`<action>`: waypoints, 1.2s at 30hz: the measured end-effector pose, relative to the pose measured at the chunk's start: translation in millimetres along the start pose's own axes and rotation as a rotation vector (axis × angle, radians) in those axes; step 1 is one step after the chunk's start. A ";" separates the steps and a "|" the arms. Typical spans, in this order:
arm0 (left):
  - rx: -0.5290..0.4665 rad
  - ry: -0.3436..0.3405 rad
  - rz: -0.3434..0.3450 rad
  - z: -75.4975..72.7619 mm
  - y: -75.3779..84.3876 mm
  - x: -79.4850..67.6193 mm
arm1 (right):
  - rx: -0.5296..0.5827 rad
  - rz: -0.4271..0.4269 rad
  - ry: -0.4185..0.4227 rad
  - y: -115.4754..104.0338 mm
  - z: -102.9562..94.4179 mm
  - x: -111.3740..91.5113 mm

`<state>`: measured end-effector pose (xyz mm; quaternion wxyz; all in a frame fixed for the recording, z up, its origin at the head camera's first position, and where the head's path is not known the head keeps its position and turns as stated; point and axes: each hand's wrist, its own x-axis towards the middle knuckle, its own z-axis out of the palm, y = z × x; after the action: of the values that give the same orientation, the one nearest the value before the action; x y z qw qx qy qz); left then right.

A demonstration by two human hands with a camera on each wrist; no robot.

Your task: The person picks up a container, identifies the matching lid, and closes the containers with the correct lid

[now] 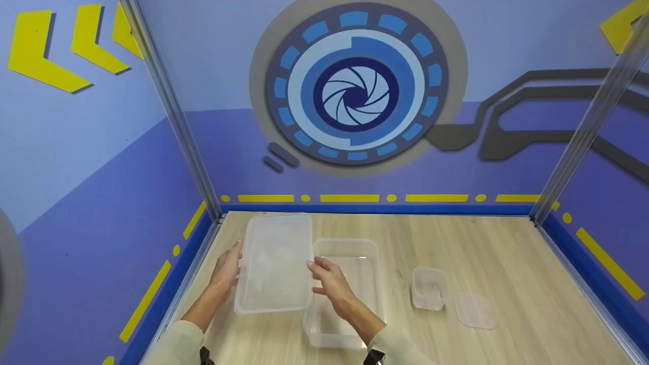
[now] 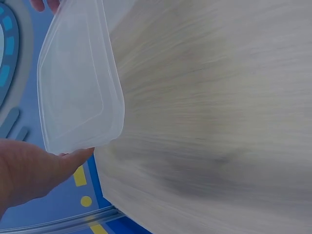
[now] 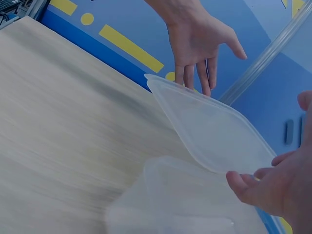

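Observation:
In the head view a large translucent plastic lid [image 1: 276, 263] is held up between both hands, overlapping the left side of a large clear plastic box [image 1: 345, 340]. My left hand [image 1: 225, 271] touches the lid's left edge. Its fingers run straight at the rim in the right wrist view, with the thumb spread away from the lid. My right hand [image 1: 334, 286] touches the opposite edge with its fingertips, above the box. The right wrist view shows the lid [image 3: 214, 129] tilted over the box [image 3: 180, 190], with the right fingers [image 3: 239, 183] at its lower edge.
Right of the large box stands a small clear container [image 1: 429, 299], upright with its top uncovered. A small square lid [image 1: 475, 311] lies flat beside it. Blue walls [image 1: 223, 152] and metal posts [image 1: 175, 111] border the wooden table [image 1: 527, 284] at the back and sides.

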<state>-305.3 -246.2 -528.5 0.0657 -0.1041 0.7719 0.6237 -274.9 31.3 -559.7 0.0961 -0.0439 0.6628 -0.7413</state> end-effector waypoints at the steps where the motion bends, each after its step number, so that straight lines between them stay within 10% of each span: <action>1: 0.001 0.000 0.000 0.7 1.0 0.0 | -0.002 -0.013 0.003 -0.1 -2.5 0.2; 27: -0.070 -0.026 0.017 44.5 4.1 12.3 | -0.194 -0.135 0.342 -1.4 -40.6 18.3; 36: 0.054 -0.001 0.080 60.3 4.4 15.6 | -0.155 -0.115 0.235 -3.4 -69.1 17.7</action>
<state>-323.2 -187.6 -540.8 0.0437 -0.0709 0.7919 0.6049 -305.8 95.4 -565.6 -0.0283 -0.0023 0.7210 -0.6923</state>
